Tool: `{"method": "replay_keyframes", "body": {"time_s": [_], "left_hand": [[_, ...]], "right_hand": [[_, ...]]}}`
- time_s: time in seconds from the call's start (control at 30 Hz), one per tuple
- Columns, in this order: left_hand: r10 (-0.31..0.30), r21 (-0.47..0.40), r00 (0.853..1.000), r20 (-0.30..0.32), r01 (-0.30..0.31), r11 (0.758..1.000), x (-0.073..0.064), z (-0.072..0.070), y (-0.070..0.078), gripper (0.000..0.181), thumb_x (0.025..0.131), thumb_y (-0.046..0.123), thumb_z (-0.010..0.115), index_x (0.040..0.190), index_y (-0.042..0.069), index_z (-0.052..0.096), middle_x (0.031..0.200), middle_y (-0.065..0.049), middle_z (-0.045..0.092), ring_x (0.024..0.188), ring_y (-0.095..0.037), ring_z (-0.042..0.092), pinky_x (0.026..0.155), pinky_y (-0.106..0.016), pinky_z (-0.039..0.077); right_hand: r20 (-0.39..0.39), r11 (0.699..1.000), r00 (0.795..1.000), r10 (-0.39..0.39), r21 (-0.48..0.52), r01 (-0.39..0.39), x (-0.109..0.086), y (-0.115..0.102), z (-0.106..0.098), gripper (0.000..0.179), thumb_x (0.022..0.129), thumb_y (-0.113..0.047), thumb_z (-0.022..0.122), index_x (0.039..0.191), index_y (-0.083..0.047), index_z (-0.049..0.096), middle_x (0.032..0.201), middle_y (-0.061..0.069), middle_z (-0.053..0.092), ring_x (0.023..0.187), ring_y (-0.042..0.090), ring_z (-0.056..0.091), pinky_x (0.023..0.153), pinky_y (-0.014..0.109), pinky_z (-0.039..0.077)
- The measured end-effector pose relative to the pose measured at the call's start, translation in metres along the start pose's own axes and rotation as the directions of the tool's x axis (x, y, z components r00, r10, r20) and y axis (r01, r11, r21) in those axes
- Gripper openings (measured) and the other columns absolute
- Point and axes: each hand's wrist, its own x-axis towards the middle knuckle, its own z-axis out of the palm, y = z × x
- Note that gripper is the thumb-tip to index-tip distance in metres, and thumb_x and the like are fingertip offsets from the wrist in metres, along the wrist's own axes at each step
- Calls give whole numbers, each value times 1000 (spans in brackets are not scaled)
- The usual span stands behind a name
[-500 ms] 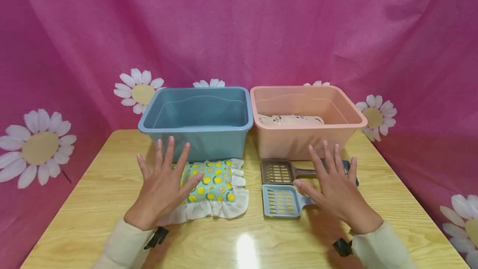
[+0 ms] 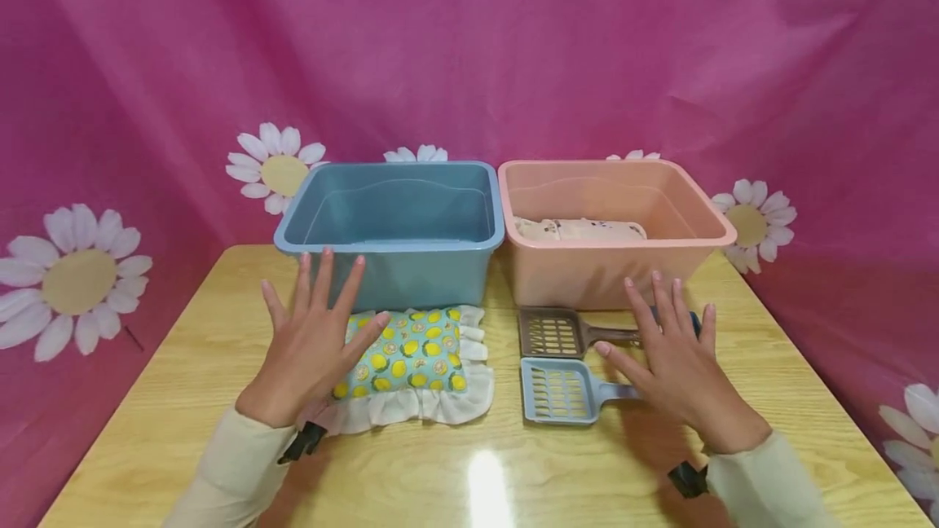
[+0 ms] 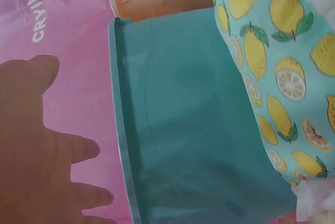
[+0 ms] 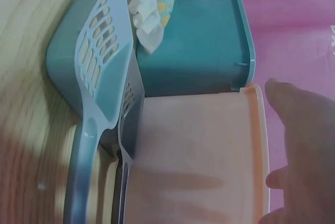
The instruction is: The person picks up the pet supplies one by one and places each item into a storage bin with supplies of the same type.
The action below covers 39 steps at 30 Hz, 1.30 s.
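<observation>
My left hand (image 2: 310, 345), fingers spread and holding nothing, hovers over the left part of a small lemon-print cushion (image 2: 418, 353) with a white ruffled edge. Spread too, my right hand (image 2: 678, 369) is above the handles of two slotted litter scoops, one light blue (image 2: 597, 388) and one brown (image 2: 585, 334). The light blue scoop (image 4: 86, 109) lies nearest in the right wrist view. Partly hidden by the right fingers is a dark blue item (image 2: 695, 323). The lemon cushion (image 3: 290, 85) fills the upper right of the left wrist view.
Side by side behind these things stand a blue plastic bin (image 2: 399, 275) and a pink bin (image 2: 579, 279). Inside the pink one lies a pale patterned cloth item (image 2: 594, 230). The wooden table (image 2: 411, 479) meets a pink curtain (image 2: 469, 47) with daisies.
Both hands have drifted slightly apart, the left one a little up and left, the right one a little right. The head view has shifted a bit. Objects stay in place.
</observation>
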Motion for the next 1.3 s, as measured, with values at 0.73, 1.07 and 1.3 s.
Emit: {"method": "replay_keyframes", "body": {"time_s": [0.73, 1.07, 1.3], "left_hand": [[-30, -38, 999, -23, 29, 999, 38, -22, -15, 78, 95, 61, 38, 156, 22, 12, 161, -17, 0, 146, -40, -8, 104, -72, -12], [-76, -80, 996, -45, 73, 994, 49, -30, -37, 79, 94, 60, 40, 156, 18, 15, 160, -20, 4, 145, -40, -8, 103, -71, -16], [-98, -119, 993, -63, 90, 989, 45, -29, -53, 78, 94, 58, 42, 155, 14, 22, 160, -19, 8, 146, -40, -1, 105, -71, -12]], "right_hand": [[-7, 994, 1000, 4, 113, -3, 0, 30, -8, 88, 91, -50, 59, 156, -16, 13, 159, 22, 2, 145, 42, -7, 105, 65, -20], [64, 990, 995, 74, 115, -81, -15, 48, -4, 88, 92, -51, 56, 156, -14, 10, 158, 28, 0, 142, 48, -6, 104, 67, -20], [6, 980, 995, 98, 174, -98, -31, 56, 7, 88, 91, -44, 63, 152, 1, 18, 152, 37, 11, 137, 58, 9, 106, 73, 0]]}}
